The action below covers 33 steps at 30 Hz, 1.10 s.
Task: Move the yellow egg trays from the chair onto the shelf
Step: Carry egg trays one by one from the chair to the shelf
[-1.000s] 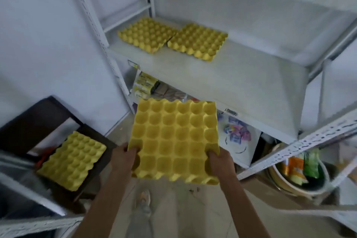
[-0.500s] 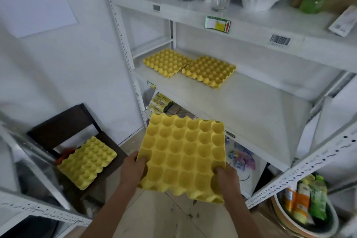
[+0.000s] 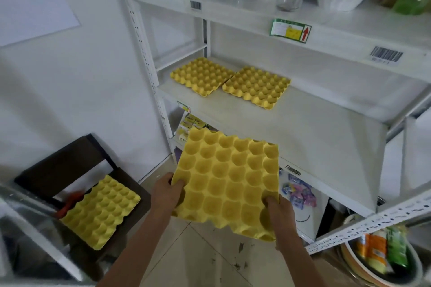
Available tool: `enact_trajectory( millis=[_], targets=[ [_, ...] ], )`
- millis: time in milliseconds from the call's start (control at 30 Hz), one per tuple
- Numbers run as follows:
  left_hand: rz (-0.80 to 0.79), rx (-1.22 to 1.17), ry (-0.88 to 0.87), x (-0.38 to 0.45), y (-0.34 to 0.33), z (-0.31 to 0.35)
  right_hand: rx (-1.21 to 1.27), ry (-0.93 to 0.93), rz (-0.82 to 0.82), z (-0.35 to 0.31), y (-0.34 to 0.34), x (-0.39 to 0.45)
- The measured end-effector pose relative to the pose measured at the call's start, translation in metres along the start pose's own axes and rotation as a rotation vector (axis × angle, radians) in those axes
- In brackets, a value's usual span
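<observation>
I hold a yellow egg tray (image 3: 229, 179) in the air in front of the white shelf (image 3: 303, 128), just below its front edge. My left hand (image 3: 166, 196) grips the tray's near left corner and my right hand (image 3: 278, 212) grips its near right corner. Two more yellow egg trays lie side by side at the back left of the shelf: the left shelf tray (image 3: 201, 75) and the right shelf tray (image 3: 256, 86). Another yellow egg tray (image 3: 100, 211) rests on the dark chair (image 3: 63, 168) at the lower left.
The upper shelf (image 3: 256, 14) carries glasses, a cup and a white bowl. Packets sit on the lower level under the shelf. A perforated white rack post (image 3: 363, 226) crosses at the right above a basin (image 3: 382, 265) of packets. A metal rail (image 3: 35, 228) runs past the chair.
The tray in my hands has risen and moved toward the shelf's front edge. My view has lifted, so the upper shelf with glassware now shows.
</observation>
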<state>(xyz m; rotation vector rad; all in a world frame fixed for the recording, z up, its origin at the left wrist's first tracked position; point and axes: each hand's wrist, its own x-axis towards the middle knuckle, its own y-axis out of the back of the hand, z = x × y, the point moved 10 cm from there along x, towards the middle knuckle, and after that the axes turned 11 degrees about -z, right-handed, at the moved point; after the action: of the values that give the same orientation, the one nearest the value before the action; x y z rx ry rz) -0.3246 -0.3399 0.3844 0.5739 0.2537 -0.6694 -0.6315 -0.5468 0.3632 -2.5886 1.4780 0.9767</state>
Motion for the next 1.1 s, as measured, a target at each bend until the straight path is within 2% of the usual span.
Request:
enact_trajectory(
  millis=[233,367,533,633,700,933,1100],
  targets=[
    [-0.061,0.039,-0.01,0.091,-0.009,0.023,0.031,0.018,0.117,-0.035,-0.012,0.053],
    [-0.092,0.136,-0.027,0.17,-0.02,0.049,-0.009,0.051,0.225,-0.061,-0.023,0.114],
    [-0.083,0.445,-0.13,0.239,-0.032,0.106,-0.025,0.05,0.321,-0.089,-0.03,0.183],
    [-0.073,0.592,-0.267,0.277,-0.038,0.149,-0.045,0.076,0.395,-0.106,-0.037,0.209],
    [-0.066,0.662,-0.279,0.305,-0.043,0.166,-0.048,0.014,0.428,-0.109,-0.041,0.228],
    [-0.127,0.467,-0.365,0.372,-0.064,0.187,-0.146,-0.146,0.536,-0.122,-0.051,0.253],
    [-0.269,0.562,-0.512,0.398,-0.077,0.196,-0.185,-0.243,0.628,-0.13,-0.057,0.257]
  ],
)
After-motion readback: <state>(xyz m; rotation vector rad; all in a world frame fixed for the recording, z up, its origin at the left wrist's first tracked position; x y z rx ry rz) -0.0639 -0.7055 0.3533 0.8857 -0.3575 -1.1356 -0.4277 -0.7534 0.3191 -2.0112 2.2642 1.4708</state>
